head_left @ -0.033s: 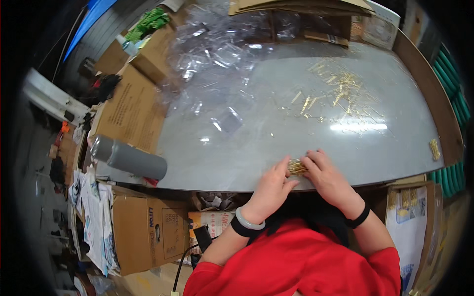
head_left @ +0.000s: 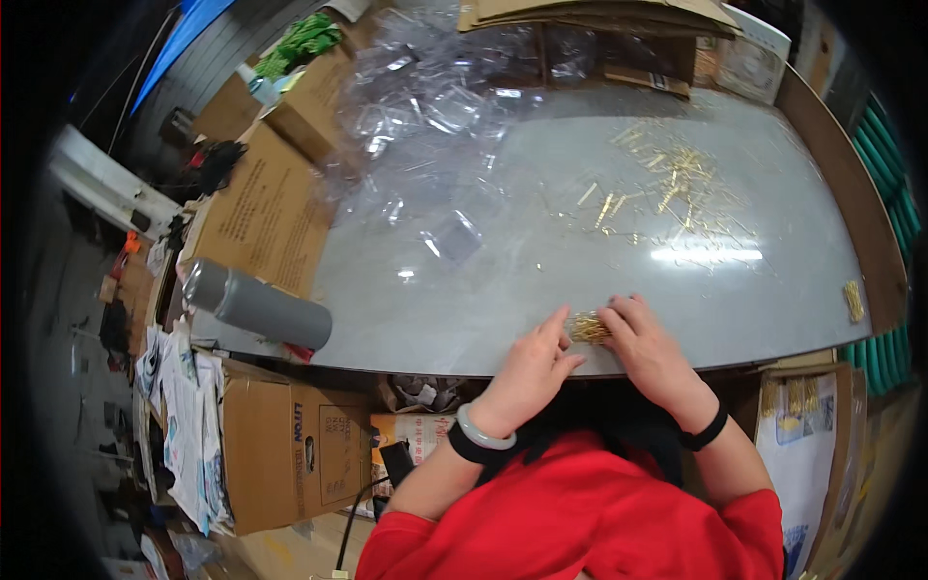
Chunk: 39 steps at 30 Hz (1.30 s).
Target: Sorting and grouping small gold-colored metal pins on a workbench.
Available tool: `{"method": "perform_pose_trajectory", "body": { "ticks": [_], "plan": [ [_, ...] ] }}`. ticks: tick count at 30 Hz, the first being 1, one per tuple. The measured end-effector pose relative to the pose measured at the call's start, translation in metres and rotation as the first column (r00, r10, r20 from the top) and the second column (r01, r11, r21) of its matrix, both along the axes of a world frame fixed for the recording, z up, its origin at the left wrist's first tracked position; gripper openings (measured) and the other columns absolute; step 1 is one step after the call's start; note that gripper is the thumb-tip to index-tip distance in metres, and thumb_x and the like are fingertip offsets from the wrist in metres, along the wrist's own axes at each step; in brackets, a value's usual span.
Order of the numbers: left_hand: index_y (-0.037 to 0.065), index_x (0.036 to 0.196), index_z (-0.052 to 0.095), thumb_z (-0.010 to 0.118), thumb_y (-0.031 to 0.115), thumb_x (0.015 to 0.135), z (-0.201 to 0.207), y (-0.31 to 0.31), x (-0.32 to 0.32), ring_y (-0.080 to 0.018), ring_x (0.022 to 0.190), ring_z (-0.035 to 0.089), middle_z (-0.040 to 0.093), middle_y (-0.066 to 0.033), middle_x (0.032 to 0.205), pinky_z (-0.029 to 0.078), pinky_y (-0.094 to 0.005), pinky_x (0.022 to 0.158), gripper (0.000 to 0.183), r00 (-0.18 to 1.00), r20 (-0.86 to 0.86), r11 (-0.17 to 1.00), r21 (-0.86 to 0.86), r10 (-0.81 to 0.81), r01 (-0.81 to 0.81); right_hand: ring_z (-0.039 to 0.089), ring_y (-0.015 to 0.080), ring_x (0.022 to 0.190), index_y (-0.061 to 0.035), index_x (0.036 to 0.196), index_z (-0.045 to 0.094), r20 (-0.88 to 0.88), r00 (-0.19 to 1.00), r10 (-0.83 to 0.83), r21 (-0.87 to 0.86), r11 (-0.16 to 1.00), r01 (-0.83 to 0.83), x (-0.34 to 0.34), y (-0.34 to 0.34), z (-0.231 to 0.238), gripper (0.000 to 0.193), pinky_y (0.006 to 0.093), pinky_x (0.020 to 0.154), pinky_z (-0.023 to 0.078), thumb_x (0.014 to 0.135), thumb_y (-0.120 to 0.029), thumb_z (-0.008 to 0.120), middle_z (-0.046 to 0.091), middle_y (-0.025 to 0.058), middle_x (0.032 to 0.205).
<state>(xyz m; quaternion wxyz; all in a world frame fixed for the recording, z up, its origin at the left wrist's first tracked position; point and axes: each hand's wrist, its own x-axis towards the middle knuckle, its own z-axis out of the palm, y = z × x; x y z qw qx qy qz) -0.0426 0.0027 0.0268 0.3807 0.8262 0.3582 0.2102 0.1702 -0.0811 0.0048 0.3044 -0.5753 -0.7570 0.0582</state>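
Observation:
A small bundle of thin gold metal pins (head_left: pixel 588 328) lies on the grey tabletop (head_left: pixel 464 329) close to its front edge. Over the bundle's right end, the curled fingers of my right hand (head_left: pixel 648 350) press and hold the pins. My left hand (head_left: pixel 532 362) rests at the opposite end, its fingertips right beside the pins; thumb and fingers are apart, and nothing shows between them. Loose gold pins (head_left: pixel 681 179) are scattered farther back on the table. Another gold bundle (head_left: pixel 853 302) sits by the right edge.
Clear plastic packets (head_left: pixel 425 126) are heaped at the back left. A grey bottle (head_left: pixel 271 311) lies near the left edge, beside a tall cardboard box (head_left: pixel 271 208). A cardboard rim (head_left: pixel 841 164) borders the right side. Below the table stands another carton (head_left: pixel 290 454).
My left fingers have drawn slightly away from the bundle, so more of it shows between my hands. My right hand stays on it. The whole view has shifted a little.

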Motion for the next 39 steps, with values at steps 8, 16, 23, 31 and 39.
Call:
{"method": "perform_pose_trajectory", "body": {
  "ticks": [8, 16, 23, 31, 39],
  "plan": [
    [-0.004, 0.109, 0.07, 0.07, 0.015, 0.088, 0.04, 0.17, -0.073, -0.0402, 0.094, 0.071, 0.073, -0.0239, 0.091, 0.054, -0.0441, 0.082, 0.028, 0.873, -0.227, 0.824, 0.493, 0.432, -0.279, 0.054, 0.0426, 0.119, 0.0002, 0.131, 0.052, -0.035, 0.974, -0.222, 0.049, 0.973, 0.224, 0.025, -0.001, -0.002, 0.042, 0.0505, 0.114, 0.041, 0.091, -0.002, 0.065, 0.056, 0.0211, 0.125],
    [-0.003, 0.102, 0.068, 0.08, 0.016, 0.077, -0.006, 0.226, -0.057, -0.0423, 0.089, 0.066, 0.065, -0.0252, 0.104, 0.056, -0.0478, 0.084, 0.034, 0.853, -0.294, 0.798, 0.565, 0.431, -0.209, 0.05, 0.0433, 0.13, -0.0011, 0.14, 0.049, -0.152, 0.958, -0.244, 0.013, 0.968, 0.249, 0.027, -0.004, -0.005, 0.051, 0.0483, 0.111, 0.043, 0.093, -0.005, 0.066, 0.055, 0.0219, 0.135],
    [-0.005, 0.1, 0.064, 0.073, 0.001, 0.072, 0.004, 0.167, -0.066, -0.0297, 0.08, 0.067, 0.06, -0.0204, 0.109, 0.06, -0.0361, 0.055, 0.03, 0.892, -0.031, 0.892, 0.008, 0.452, -0.452, 0.05, 0.0418, 0.133, -0.0015, 0.127, 0.06, -0.121, 0.947, -0.298, 0.285, 0.904, 0.32, 0.025, -0.012, 0.0, 0.038, 0.0477, 0.109, 0.044, 0.09, -0.006, 0.07, 0.058, 0.0185, 0.131],
    [-0.012, 0.131, 0.055, 0.064, -0.002, 0.089, -0.013, 0.027, -0.054, -0.016, 0.068, 0.067, 0.064, -0.0173, 0.119, 0.056, -0.03, 0.061, 0.044, 0.833, 0.293, 0.821, -0.494, 0.469, -0.288, 0.061, 0.0305, 0.099, -0.008, 0.109, 0.069, -0.062, 0.994, 0.09, 0.255, 0.964, -0.072, -0.064, 0.017, 0.03, 0.03, 0.0439, 0.086, 0.05, 0.081, -0.011, 0.078, 0.065, 0.0084, 0.107],
    [-0.003, 0.151, 0.04, 0.07, 0.004, 0.096, -0.019, -0.012, -0.053, -0.0202, 0.109, 0.065, 0.053, -0.0158, 0.143, 0.055, -0.0327, 0.093, 0.063, 0.745, 0.541, 0.799, -0.601, 0.39, 0.018, 0.064, 0.0204, 0.086, -0.0052, 0.102, 0.073, -0.526, 0.843, 0.11, -0.078, 0.981, -0.177, -0.064, 0.018, 0.013, 0.012, 0.0321, 0.075, 0.051, 0.093, -0.013, 0.072, 0.068, 0.0074, 0.091]
  ]
}}
